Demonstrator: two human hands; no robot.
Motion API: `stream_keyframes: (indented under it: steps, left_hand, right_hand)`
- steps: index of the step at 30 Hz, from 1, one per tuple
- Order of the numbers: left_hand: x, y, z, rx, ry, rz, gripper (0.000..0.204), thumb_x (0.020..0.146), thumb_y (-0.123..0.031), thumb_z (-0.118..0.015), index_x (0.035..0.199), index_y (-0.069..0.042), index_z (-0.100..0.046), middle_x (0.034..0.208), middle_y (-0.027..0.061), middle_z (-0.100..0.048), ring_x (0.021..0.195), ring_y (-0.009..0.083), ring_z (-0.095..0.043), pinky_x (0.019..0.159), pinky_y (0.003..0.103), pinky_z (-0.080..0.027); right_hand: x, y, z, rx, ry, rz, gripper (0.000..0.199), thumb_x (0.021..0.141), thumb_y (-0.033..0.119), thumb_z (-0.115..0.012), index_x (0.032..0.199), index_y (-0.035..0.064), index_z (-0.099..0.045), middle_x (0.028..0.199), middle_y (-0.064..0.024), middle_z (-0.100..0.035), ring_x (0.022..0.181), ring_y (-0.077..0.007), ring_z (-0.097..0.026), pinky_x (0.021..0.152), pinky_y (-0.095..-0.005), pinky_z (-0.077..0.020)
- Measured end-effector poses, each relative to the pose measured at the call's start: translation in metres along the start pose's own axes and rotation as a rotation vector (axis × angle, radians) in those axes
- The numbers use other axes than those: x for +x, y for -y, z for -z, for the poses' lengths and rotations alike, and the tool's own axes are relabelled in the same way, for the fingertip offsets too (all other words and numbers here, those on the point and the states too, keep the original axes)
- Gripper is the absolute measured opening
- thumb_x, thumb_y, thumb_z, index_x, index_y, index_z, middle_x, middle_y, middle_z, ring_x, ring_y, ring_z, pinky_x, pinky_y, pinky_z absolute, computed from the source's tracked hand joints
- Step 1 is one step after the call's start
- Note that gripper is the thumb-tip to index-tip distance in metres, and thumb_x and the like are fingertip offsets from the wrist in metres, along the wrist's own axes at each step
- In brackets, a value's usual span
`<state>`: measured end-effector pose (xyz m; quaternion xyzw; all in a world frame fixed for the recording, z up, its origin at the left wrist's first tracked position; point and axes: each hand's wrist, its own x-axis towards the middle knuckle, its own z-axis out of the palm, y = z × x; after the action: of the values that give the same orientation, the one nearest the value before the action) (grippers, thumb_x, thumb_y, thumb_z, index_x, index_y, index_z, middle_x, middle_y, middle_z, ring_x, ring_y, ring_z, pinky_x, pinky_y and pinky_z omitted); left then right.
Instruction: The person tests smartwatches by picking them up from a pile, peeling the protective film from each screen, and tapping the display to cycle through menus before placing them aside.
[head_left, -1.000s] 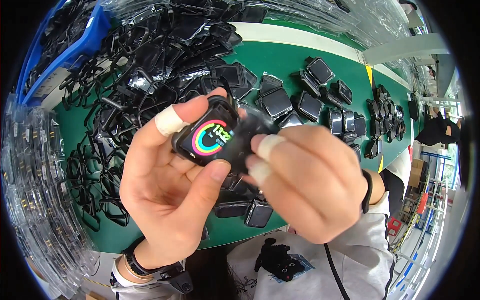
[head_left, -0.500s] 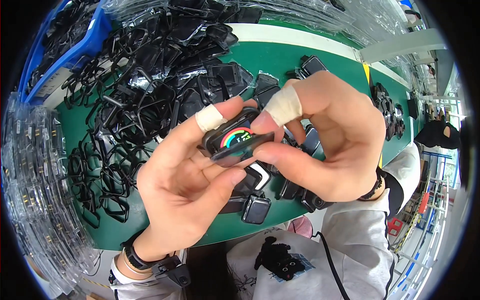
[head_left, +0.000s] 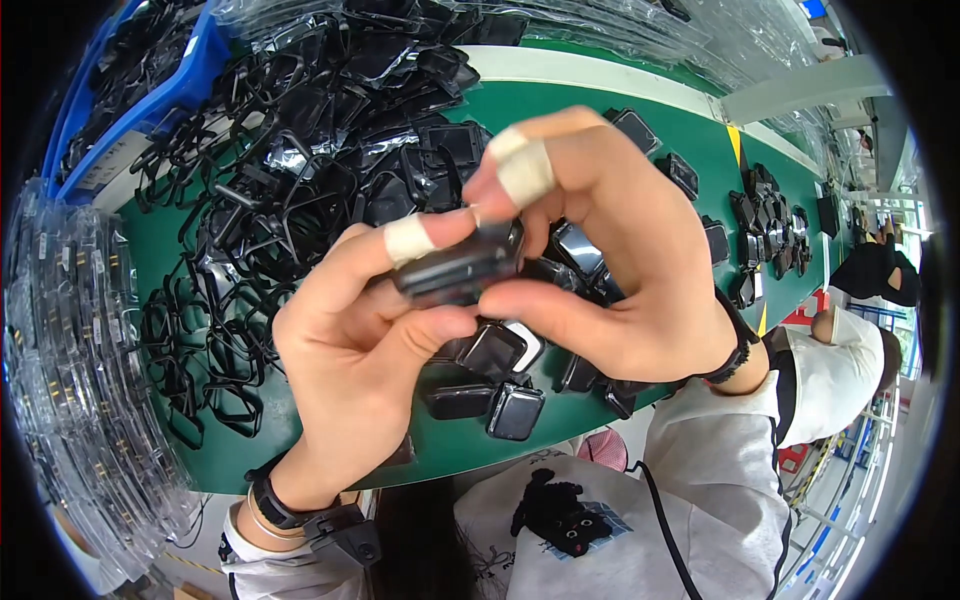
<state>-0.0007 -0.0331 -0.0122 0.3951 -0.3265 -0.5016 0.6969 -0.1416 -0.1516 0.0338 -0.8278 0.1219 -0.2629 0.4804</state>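
Note:
Between my two hands, above the green table, is a dark smartwatch body [head_left: 455, 268], tilted so its thick black side shows; motion blurs it. My left hand [head_left: 345, 360] grips its left end between fingers and thumb, with tape on one finger. My right hand [head_left: 635, 265] pinches its right end, the thumb below and taped fingers above. The screen face is turned out of sight. Below my hands lie a black square watch [head_left: 516, 411] and a piece with a white edge [head_left: 526, 350]. A heap of black watch frames and bagged pieces [head_left: 270, 215] spreads to the left.
A blue bin [head_left: 190, 80] full of black frames stands at the far left. Stacked transparent plastic trays [head_left: 75, 390] line the left edge. Several dark watches [head_left: 768, 235] sit farther right on the green table [head_left: 570, 95]. A person in pale clothing [head_left: 830, 375] is at the right.
The watch's lit, colourful screen has turned from view, and its side now shows. My right hand has shifted left and slightly up. The person at the right has come further into view.

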Motion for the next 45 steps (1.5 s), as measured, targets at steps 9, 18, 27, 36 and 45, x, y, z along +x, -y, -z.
stream_keyframes:
  steps: [9, 18, 27, 36, 45]
  left_hand:
    - [-0.003, -0.010, -0.008, 0.423, -0.001, -0.379, 0.021, 0.075, 0.014, -0.062, 0.094, 0.007, -0.058, 0.087, 0.0111, -0.055, 0.073, 0.0140, -0.058, 0.063, 0.022, -0.049]
    - [-0.057, -0.044, -0.030, 0.569, 0.291, -0.524, 0.018, 0.064, 0.009, -0.067, 0.079, -0.002, -0.066, 0.082, 0.0106, -0.063, 0.064, 0.0220, -0.061, 0.052, 0.028, -0.048]
    - [-0.106, 0.011, -0.054, 0.361, 0.196, -0.046, 0.022, 0.069, -0.002, -0.076, 0.087, 0.002, -0.064, 0.085, 0.0107, -0.061, 0.074, 0.0204, -0.060, 0.063, 0.030, -0.048]
    - [-0.118, 0.021, -0.070, 0.959, 0.315, -0.308, 0.040, 0.061, 0.014, -0.066, 0.096, 0.000, -0.053, 0.078, 0.0125, -0.060, 0.065, 0.0275, -0.059, 0.055, 0.033, -0.047]
    - [-0.120, 0.013, -0.060, 0.698, 0.299, -0.067, 0.032, 0.072, 0.009, -0.066, 0.098, -0.002, -0.050, 0.092, 0.0085, -0.057, 0.070, 0.0205, -0.060, 0.060, 0.031, -0.048]
  right_hand:
    - [-0.010, 0.003, -0.001, -0.216, -0.019, 0.372, 0.018, 0.072, -0.004, -0.067, 0.088, -0.0073, -0.059, 0.084, -0.0193, -0.058, 0.064, -0.0234, -0.055, 0.054, -0.0293, -0.0467]
    - [-0.067, 0.061, -0.014, -0.412, 0.013, 0.479, 0.012, 0.075, 0.000, -0.061, 0.084, -0.0059, -0.056, 0.084, -0.0204, -0.056, 0.068, -0.0308, -0.058, 0.049, -0.0344, -0.0503]
    - [-0.163, 0.043, -0.050, -0.068, -0.147, 0.039, 0.034, 0.069, -0.006, -0.065, 0.097, -0.0032, -0.045, 0.082, -0.0178, -0.051, 0.068, -0.0323, -0.053, 0.054, -0.0375, -0.0444]
    - [-0.179, 0.062, -0.052, -0.375, -0.058, -0.160, 0.032, 0.063, 0.003, -0.071, 0.087, -0.0028, -0.051, 0.086, -0.0160, -0.053, 0.085, -0.0340, -0.053, 0.070, -0.0376, -0.0445]
    - [-0.173, 0.053, -0.038, -0.276, -0.115, 0.045, 0.037, 0.067, 0.013, -0.074, 0.097, -0.0008, -0.057, 0.090, -0.0145, -0.054, 0.080, -0.0323, -0.053, 0.070, -0.0375, -0.0464]
